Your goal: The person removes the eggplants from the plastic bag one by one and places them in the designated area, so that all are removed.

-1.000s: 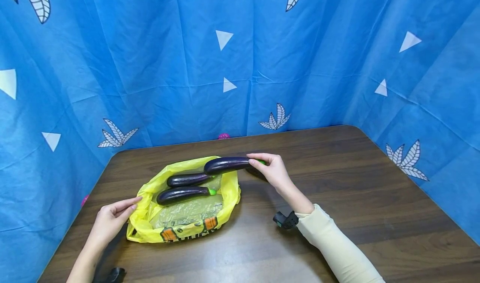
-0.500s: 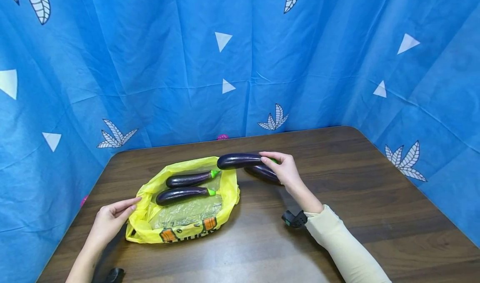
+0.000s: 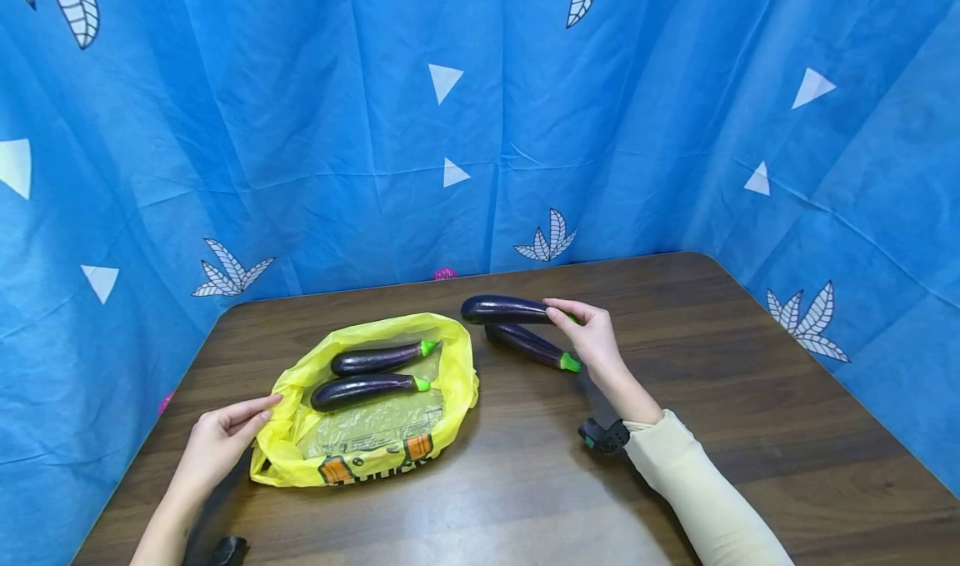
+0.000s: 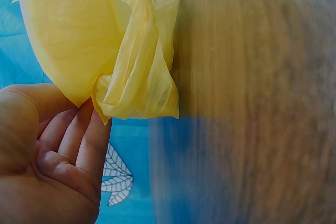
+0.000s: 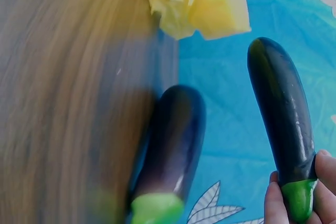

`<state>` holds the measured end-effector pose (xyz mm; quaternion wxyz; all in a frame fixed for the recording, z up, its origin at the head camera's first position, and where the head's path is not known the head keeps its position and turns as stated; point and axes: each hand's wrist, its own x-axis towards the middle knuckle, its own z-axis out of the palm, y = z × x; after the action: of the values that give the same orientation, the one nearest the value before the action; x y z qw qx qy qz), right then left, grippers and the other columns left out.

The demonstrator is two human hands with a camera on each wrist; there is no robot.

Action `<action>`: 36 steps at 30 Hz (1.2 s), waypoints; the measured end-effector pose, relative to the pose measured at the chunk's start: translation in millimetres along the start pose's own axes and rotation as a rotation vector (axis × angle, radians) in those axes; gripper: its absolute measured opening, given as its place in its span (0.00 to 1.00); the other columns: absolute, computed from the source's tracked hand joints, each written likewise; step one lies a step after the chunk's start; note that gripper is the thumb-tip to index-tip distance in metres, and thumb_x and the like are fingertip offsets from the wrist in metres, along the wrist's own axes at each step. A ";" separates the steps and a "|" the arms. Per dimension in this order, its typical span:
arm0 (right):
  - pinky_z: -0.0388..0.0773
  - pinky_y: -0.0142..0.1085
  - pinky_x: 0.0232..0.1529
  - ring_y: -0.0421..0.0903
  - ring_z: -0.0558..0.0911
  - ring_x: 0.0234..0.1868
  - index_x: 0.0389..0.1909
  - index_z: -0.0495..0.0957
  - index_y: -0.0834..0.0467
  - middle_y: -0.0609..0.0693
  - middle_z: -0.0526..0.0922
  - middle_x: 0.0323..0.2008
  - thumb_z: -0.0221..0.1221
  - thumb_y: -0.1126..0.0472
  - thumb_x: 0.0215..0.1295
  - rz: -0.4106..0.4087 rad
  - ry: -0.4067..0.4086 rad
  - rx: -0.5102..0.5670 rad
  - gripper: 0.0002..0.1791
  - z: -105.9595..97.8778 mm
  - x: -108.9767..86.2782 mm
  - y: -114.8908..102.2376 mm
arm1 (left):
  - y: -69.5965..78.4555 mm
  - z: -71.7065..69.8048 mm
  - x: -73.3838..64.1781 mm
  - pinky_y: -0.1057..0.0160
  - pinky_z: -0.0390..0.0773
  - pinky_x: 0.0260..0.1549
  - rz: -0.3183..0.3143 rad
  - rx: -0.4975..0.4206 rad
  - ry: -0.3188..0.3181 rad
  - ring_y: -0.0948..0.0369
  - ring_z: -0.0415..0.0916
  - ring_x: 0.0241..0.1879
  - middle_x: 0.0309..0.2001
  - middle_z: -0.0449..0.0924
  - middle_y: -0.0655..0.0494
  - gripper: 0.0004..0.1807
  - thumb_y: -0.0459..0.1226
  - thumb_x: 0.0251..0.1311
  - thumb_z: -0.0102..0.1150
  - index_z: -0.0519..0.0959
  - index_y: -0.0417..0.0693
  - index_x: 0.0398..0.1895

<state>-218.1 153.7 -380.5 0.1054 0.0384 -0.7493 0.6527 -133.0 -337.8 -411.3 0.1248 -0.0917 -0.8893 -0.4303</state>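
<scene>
I see the bag (image 3: 459,353) on the left part of the table (image 3: 750,383), its left rim in the left hand (image 3: 220,437), with a nearer eggplant (image 3: 363,393) and a farther eggplant (image 3: 375,360) inside. To its right I have a third eggplant (image 3: 522,341) lying on the table and a fourth eggplant (image 3: 502,309) raised in the right hand (image 3: 596,343). The curtain (image 3: 637,132) stands behind everything.

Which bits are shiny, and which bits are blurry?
Head view: pale glare on the table, a thin shine on the held eggplant; left wrist view: table smeared, yellow bag clearer; right wrist view: table smeared too, lying eggplant softer than the held one.
</scene>
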 end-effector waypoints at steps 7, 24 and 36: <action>0.64 0.45 0.58 0.51 0.70 0.56 0.51 0.79 0.66 0.60 0.78 0.52 0.60 0.58 0.65 0.036 0.056 -0.018 0.19 -9.5 3.2 13.2 | -0.4 0.3 0.0 0.79 0.74 0.34 0.007 0.006 0.004 0.81 0.71 0.41 0.42 0.81 0.60 0.14 0.31 0.63 0.57 0.78 0.28 0.47; 0.63 0.42 0.59 0.50 0.69 0.57 0.50 0.77 0.70 0.64 0.76 0.52 0.60 0.61 0.64 0.090 0.158 0.011 0.19 -20.5 9.9 33.9 | -0.2 -1.1 0.8 0.79 0.74 0.34 -0.013 0.009 -0.005 0.81 0.71 0.42 0.44 0.81 0.54 0.15 0.33 0.64 0.56 0.78 0.29 0.48; 0.61 0.45 0.60 0.53 0.66 0.60 0.51 0.77 0.70 0.63 0.75 0.54 0.59 0.61 0.65 0.160 0.168 -0.040 0.19 -26.1 8.6 42.6 | -1.0 -1.0 1.1 0.79 0.74 0.34 -0.014 0.024 -0.008 0.81 0.71 0.42 0.44 0.81 0.54 0.15 0.32 0.63 0.56 0.78 0.29 0.48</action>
<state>-232.0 186.2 -416.8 0.1163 -0.0784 -0.7514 0.6448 -134.2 -339.1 -411.1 0.1193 -0.0856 -0.8955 -0.4202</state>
